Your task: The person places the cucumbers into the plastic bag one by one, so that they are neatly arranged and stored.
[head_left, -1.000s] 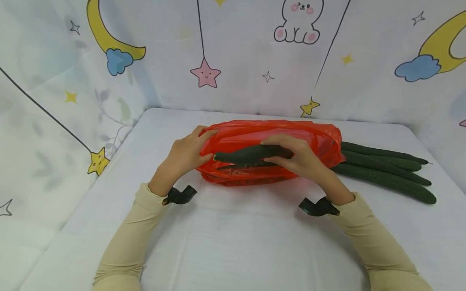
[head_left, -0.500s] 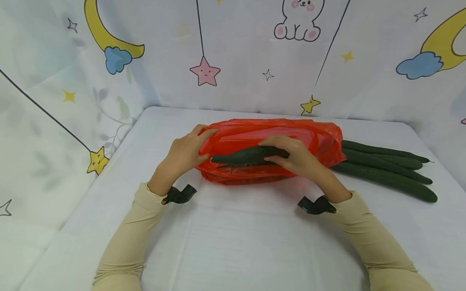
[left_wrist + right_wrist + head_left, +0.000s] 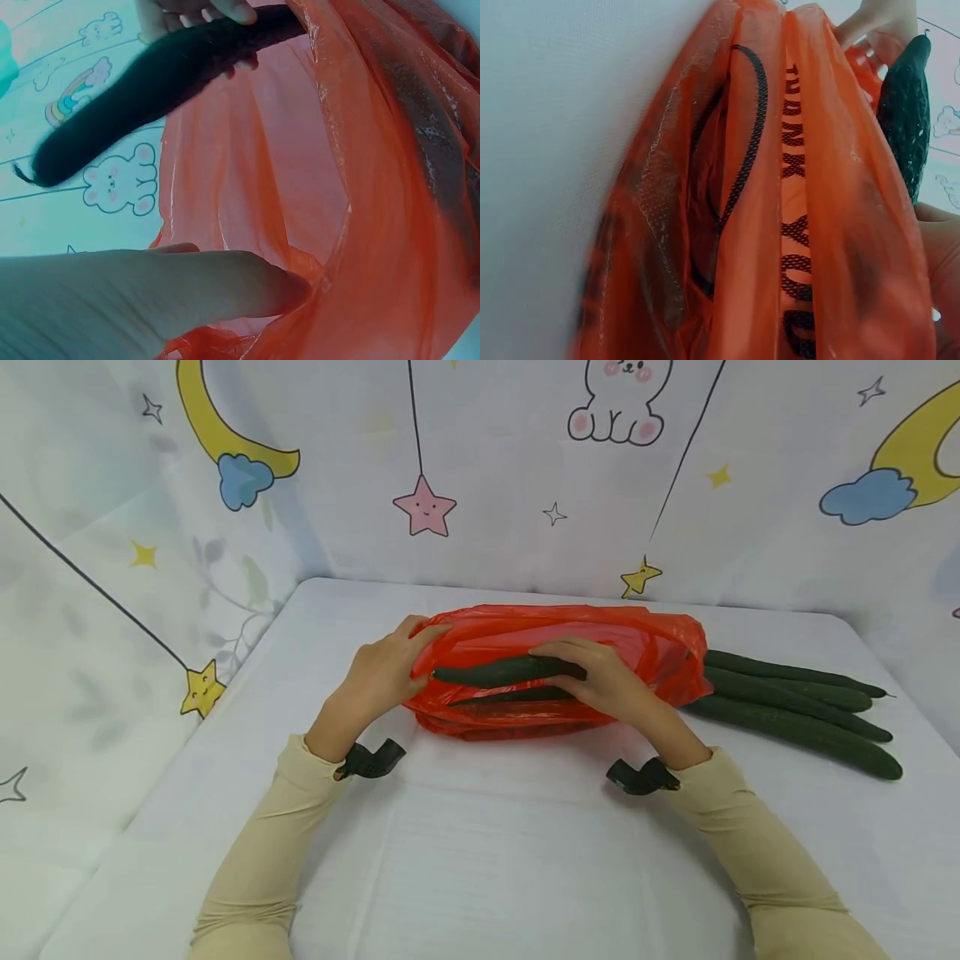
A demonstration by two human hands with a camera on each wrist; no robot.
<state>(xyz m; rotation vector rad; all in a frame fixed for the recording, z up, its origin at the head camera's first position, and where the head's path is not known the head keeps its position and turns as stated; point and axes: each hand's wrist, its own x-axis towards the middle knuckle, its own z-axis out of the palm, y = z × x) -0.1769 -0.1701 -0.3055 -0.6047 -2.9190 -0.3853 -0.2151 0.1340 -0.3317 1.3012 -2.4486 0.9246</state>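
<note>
My right hand (image 3: pixel 600 677) grips a dark green cucumber (image 3: pixel 495 672) across the mouth of a red plastic bag (image 3: pixel 510 620). The cucumber lies nearly level, its free end pointing toward my left hand (image 3: pixel 378 672). That hand grips the bag's left edge, with the thumb on the near side; in the left wrist view the thumb (image 3: pixel 225 289) presses into the red film. Below the held cucumber, a second dark green strip (image 3: pixel 517 696) shows in the bag's opening. In the right wrist view, black "THANK YOU" lettering runs down the bag (image 3: pixel 795 217).
Several more cucumbers (image 3: pixel 795 731) lie side by side at the right on the white table (image 3: pixel 502 860), their left ends hidden by the bag. A patterned cloth (image 3: pixel 495 468) with moons, stars and a bear hangs behind the table. A black strap piece (image 3: pixel 641 777) sits at each wrist.
My right hand has shifted a little to the left with the cucumber, and a red gap now shows between it and the green strip below. The left hand stays at the bag's edge.
</note>
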